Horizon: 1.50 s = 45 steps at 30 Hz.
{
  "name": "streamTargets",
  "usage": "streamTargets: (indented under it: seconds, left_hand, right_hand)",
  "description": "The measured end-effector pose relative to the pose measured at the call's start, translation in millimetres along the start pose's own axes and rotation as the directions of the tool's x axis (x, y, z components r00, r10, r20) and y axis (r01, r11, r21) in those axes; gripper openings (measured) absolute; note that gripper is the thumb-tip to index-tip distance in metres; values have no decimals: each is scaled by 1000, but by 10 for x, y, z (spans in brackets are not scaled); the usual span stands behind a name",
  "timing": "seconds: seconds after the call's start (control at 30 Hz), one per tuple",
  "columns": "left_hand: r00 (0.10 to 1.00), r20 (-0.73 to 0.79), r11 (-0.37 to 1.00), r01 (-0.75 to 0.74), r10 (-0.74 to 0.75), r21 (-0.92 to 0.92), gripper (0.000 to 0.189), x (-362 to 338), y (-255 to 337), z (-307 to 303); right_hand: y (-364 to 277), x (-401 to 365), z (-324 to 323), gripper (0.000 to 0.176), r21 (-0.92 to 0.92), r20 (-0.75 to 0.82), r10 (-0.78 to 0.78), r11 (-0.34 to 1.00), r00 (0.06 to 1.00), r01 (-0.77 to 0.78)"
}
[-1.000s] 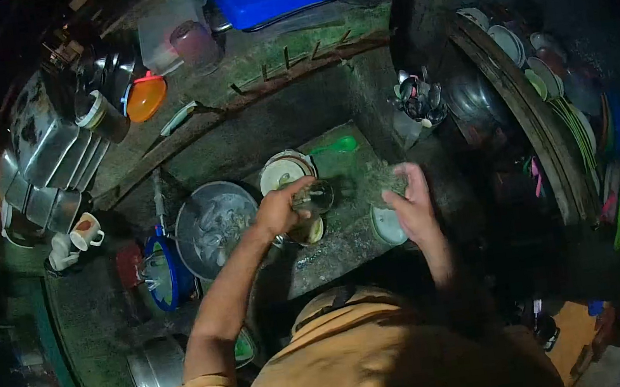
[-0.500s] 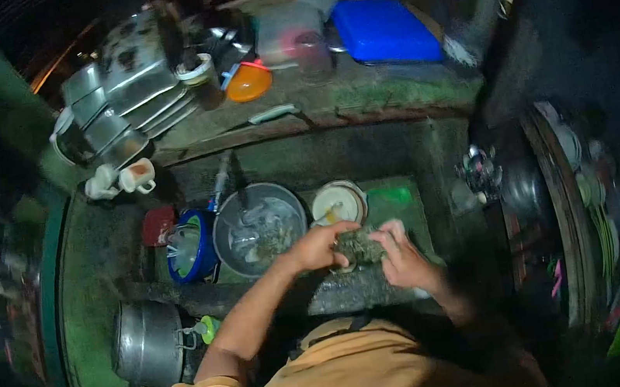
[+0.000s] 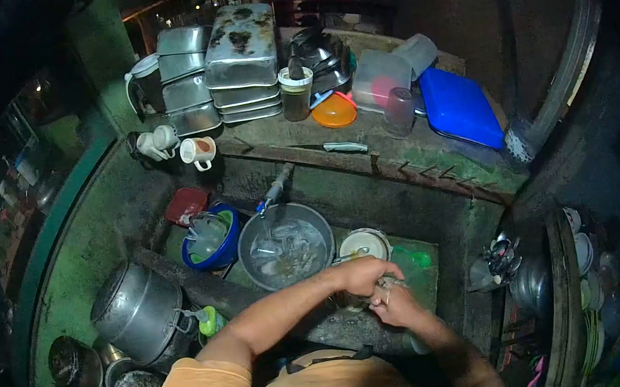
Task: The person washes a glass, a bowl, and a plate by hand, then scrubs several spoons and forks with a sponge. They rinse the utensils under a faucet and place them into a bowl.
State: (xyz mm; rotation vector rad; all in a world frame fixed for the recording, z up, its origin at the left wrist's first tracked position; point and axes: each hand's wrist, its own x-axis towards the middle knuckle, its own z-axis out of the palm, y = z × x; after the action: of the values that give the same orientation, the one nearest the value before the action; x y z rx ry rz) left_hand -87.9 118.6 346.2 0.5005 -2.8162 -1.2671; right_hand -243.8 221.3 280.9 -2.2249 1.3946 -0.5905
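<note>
My left hand and my right hand meet over the front ledge of the sink, fingers closed. A small pale, wet-looking thing shows between them; its kind is mostly hidden by the fingers. Just beyond my left hand stands a stack of cream plates with a spoon on top. Left of it, a large grey basin holds cloudy water and several submerged utensils. The tap reaches over its rim. Farther left is a blue bucket with clear containers inside.
On the back ledge are stacked metal pans, a knife, an orange bowl and a blue lid. A mug sits at the ledge's left. A large pot stands left, a dish rack right.
My hands have come together; before, they were apart around a clear, greenish textured thing. The camera view has turned, shifting the back ledge rightward and lower.
</note>
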Motion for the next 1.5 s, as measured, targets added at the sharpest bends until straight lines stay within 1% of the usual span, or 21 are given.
streamTargets:
  seconds: [0.07,0.13,0.2,0.27,0.33,0.4,0.43,0.47,0.57,0.6,0.63,0.73,0.8,0.87,0.9,1.0,1.2,1.27,1.3,1.43,1.5]
  left_hand:
    - [993,-91,997,-79,79,-3,66,64,-274,46]
    - [972,-189,986,-153,136,-74,59,56,-341,10]
    - [989,-140,986,-66,44,-154,55,37,-353,-21]
    - [945,-327,941,-121,12,-316,56,-55,-348,1]
    - [951,-309,883,-121,-28,-454,58,-132,-562,222]
    - [844,-536,872,-260,-3,-415,63,-272,-620,457]
    - [831,-552,801,-281,-74,-529,65,-292,-697,659]
    - [827,-483,426,-341,-288,-838,65,-354,-375,648]
    - [777,-433,262,-347,-457,-900,52,-301,-478,704]
    - [857,-295,67,-295,-422,-953,47,-333,-578,659]
    - [921,-159,-124,-216,-356,-969,44,-359,-667,623]
    - [953,80,-241,7,-294,-970,42,-384,-811,598]
    - [939,131,-190,72,-318,-979,36,-341,-571,528]
    - [860,-54,-192,-174,-508,-966,31,-307,-281,435]
    - [840,-217,3,-248,-497,-969,28,-297,-418,533]
    - [807,-198,70,-192,-556,-979,27,-338,-349,573]
    - [775,-169,57,-170,-609,-984,39,-338,-548,601]
    - [817,-39,-38,-74,-575,-997,43,-345,-701,570]
    - [798,49,-83,-2,-601,-997,49,-395,-666,518]
    - [812,158,-222,36,-562,-974,58,-455,-690,529]
    - [829,167,-272,19,-533,-962,56,-441,-734,664]
  right_hand:
    - [7,34,88,19,21,-90,5,1000,996,-3]
    - [-94,40,81,21,309,-190,165,946,968,-100]
    - [-84,41,86,19,263,-228,130,962,965,-68]
    - [-124,16,84,16,461,-315,217,886,924,-51]
    - [-39,-64,132,11,378,-350,138,926,927,5]
    - [-59,-68,187,9,769,-356,494,637,793,-52]
    - [-103,-50,112,10,933,-186,629,355,755,-66]
    - [-142,-39,72,10,933,-189,631,354,753,-62]
    - [-298,-9,-170,19,910,-141,580,396,803,-126]
    - [-386,-26,-368,27,462,-358,239,886,903,-51]
    - [-425,-14,-495,35,-176,-311,-172,977,935,121]
    - [-383,54,-581,44,-347,-45,-283,904,958,251]
    - [-238,130,-470,49,-348,9,-279,899,960,264]
    - [-142,211,-351,53,83,-43,-15,996,999,19]
    - [-150,237,-329,53,161,-110,-4,987,994,22]
    - [-189,306,-317,52,432,-3,169,889,986,-151]
    - [-93,261,-129,48,238,-189,160,965,969,-113]
    - [-100,190,-150,38,154,-314,41,988,949,8]
    - [-232,140,-324,35,116,-220,140,986,965,-117]
    - [-381,123,-446,27,241,-497,104,970,861,22]
    - [-350,56,-280,28,270,-507,179,962,843,-42]
